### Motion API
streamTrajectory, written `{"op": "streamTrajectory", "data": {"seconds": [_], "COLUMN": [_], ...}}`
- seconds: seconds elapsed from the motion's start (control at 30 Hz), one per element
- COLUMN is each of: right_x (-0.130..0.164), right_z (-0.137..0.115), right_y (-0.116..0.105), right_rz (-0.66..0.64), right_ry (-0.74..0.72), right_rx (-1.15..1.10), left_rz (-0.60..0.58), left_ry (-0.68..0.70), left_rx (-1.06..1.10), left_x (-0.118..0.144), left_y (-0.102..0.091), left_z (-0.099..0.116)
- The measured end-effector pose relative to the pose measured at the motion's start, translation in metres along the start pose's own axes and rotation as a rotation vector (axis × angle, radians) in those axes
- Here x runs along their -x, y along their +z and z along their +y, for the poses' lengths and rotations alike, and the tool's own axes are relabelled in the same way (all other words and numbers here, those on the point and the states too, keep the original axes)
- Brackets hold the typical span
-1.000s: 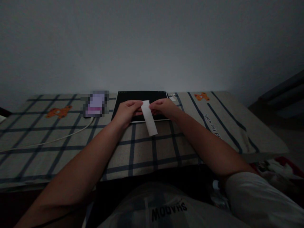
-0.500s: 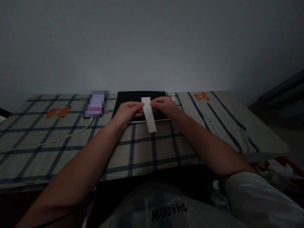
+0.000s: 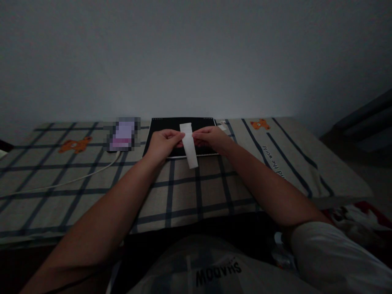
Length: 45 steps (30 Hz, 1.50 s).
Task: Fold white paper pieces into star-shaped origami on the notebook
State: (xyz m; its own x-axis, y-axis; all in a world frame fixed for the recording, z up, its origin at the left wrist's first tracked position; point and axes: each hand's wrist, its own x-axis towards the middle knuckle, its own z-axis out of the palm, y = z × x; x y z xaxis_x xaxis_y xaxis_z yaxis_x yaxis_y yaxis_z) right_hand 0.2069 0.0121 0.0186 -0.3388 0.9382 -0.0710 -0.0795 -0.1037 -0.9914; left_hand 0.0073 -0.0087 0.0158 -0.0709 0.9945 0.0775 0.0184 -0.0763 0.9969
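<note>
At the frame's centre, the fingers of the left hand and right hand are pinching closed on opposite edges of a narrow white paper strip, slanting over a black rectangular pad.

Narrow white rectangular strip: paper-like, matt, smooth. Black flat rectangular pad: matt cover. Cream-and-navy checked tablecloth: woven cloth, matt, slightly creased. Plain grey wall: matt. Thin white cable: smooth, plastic-looking. Pale shirt with black lettering: soft cloth, matt.
</note>
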Motion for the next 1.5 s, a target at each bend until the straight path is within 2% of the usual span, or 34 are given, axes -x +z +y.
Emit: {"op": "streamTrajectory", "data": {"seconds": [0.13, 0.37, 0.47, 0.67, 0.9, 1.0, 1.3, 1.5], "right_x": [-0.0003, -0.0018, -0.0014, 0.0, -0.0039, -0.0048, 0.0001, -0.0029], "right_z": [0.001, 0.0027, 0.0014, -0.001, 0.0048, 0.0052, 0.0007, 0.0043], "right_y": [-0.001, -0.0019, -0.0012, -0.0012, -0.0027, -0.0024, -0.0004, -0.0016], "right_rz": [-0.007, 0.059, 0.056, -0.036, 0.056, 0.088, -0.004, 0.06], "right_ry": [-0.021, -0.095, -0.068, 0.022, -0.094, -0.099, -0.011, -0.078], "right_rx": [0.024, 0.013, -0.008, -0.036, 0.018, 0.037, 0.019, 0.049], "left_rz": [-0.013, -0.138, -0.111, -0.055, -0.139, -0.151, -0.082, -0.166], "left_ry": [-0.013, -0.156, -0.129, -0.072, -0.145, -0.164, -0.09, -0.156], "left_rx": [0.057, 0.132, 0.109, 0.062, 0.122, 0.122, 0.081, 0.094], "left_x": [-0.0004, -0.0007, -0.0001, 0.0003, -0.0005, -0.0006, -0.0011, 0.0003], "left_y": [-0.001, -0.002, -0.0016, -0.0014, -0.0026, -0.0031, -0.0036, -0.0039], "left_z": [-0.0003, 0.0003, 0.0009, 0.001, -0.0023, -0.0037, -0.0039, -0.0032]}}
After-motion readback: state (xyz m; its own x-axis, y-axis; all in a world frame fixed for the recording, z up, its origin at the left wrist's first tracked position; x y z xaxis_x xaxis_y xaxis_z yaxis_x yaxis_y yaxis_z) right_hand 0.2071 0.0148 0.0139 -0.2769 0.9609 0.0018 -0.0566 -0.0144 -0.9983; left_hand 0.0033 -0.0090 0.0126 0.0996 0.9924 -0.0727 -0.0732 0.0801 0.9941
